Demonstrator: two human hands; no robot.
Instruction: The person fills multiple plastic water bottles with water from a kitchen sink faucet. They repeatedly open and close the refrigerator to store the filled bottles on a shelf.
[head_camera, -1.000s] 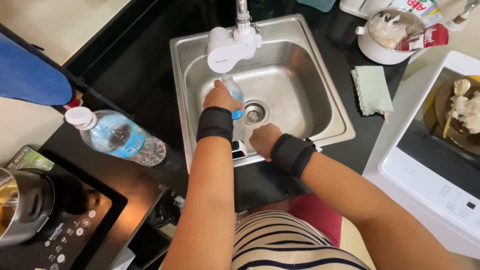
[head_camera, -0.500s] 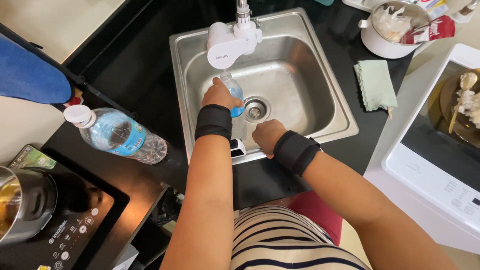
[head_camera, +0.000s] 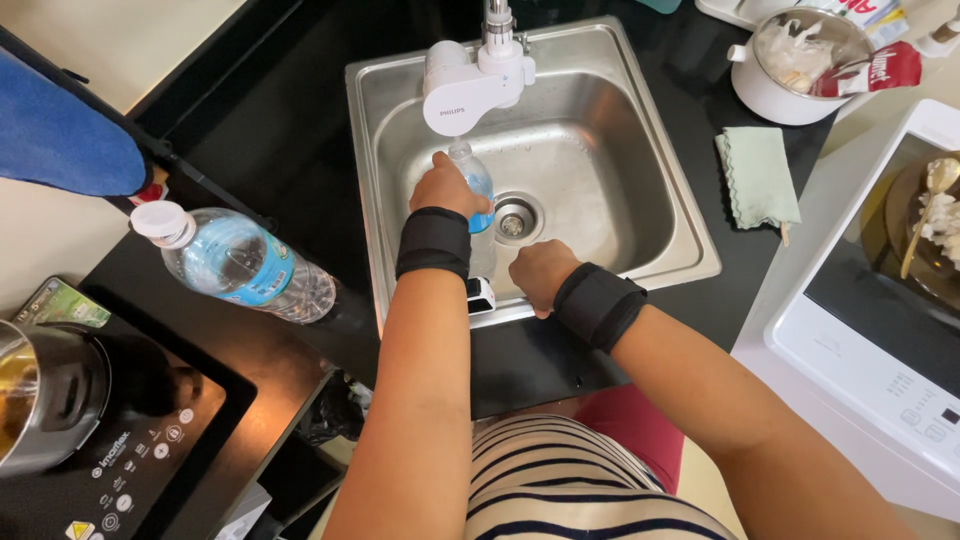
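Observation:
My left hand (head_camera: 446, 186) grips a small clear plastic bottle (head_camera: 475, 181) with a blue label, held upright inside the steel sink (head_camera: 640, 130), its open mouth just below the white filter unit on the tap (head_camera: 470, 85). My right hand (head_camera: 541, 273) rests closed on the sink's front rim, near the drain (head_camera: 514, 220); whether it holds anything is hidden. Both wrists wear black bands. A small white and black object (head_camera: 481, 294) sits on the rim between my arms.
A large capped water bottle (head_camera: 235, 262) lies on the black counter at left. A steel pot (head_camera: 45, 400) sits on a black induction cooker. A green cloth (head_camera: 757, 178), a white pot (head_camera: 800, 60) and a white appliance (head_camera: 880, 310) are at right.
My right hand has shifted slightly along the sink's front rim. The left hand keeps the small bottle under the tap.

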